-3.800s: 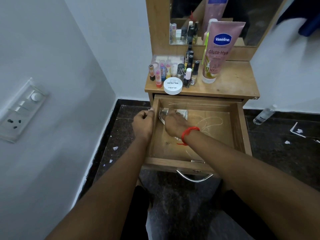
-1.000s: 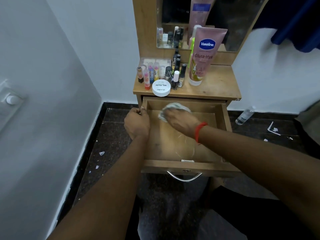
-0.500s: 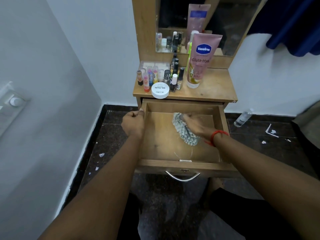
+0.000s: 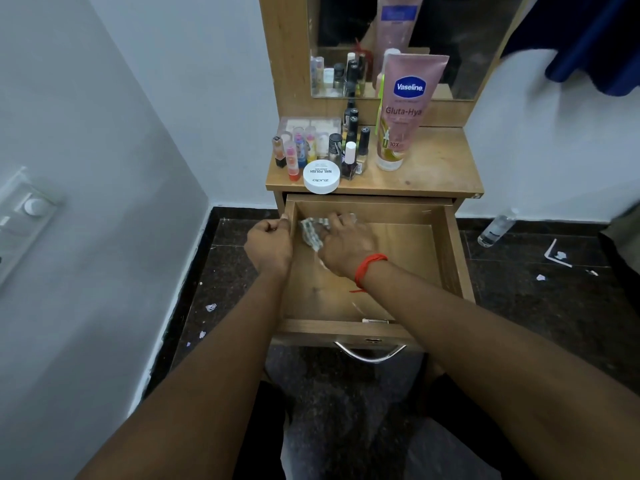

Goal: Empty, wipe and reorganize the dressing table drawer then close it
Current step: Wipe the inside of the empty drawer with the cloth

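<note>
The wooden drawer [image 4: 450, 258] of the dressing table stands pulled out, with nothing inside but a cloth. My right hand [image 4: 348, 247], a red thread on its wrist, presses a pale patterned cloth [image 4: 310, 233] onto the drawer floor in the back left corner. My left hand [image 4: 268, 245] grips the drawer's left wall from outside. On the table top [image 4: 436, 168] stand a pink Vaseline tube [image 4: 407, 112], several nail polish bottles [image 4: 349, 157], lip balm sticks [image 4: 294, 157] and a white round jar [image 4: 321, 176].
A metal handle [image 4: 370, 355] hangs on the drawer front. A mirror [image 4: 398, 46] rises behind the table. A white wall with a switch panel [image 4: 24, 216] stands at left. A plastic bottle [image 4: 495, 228] and paper scraps lie on the dark floor at right.
My right hand has swept the cloth from the drawer's middle to the back left corner. My left hand has stayed on the drawer's left wall.
</note>
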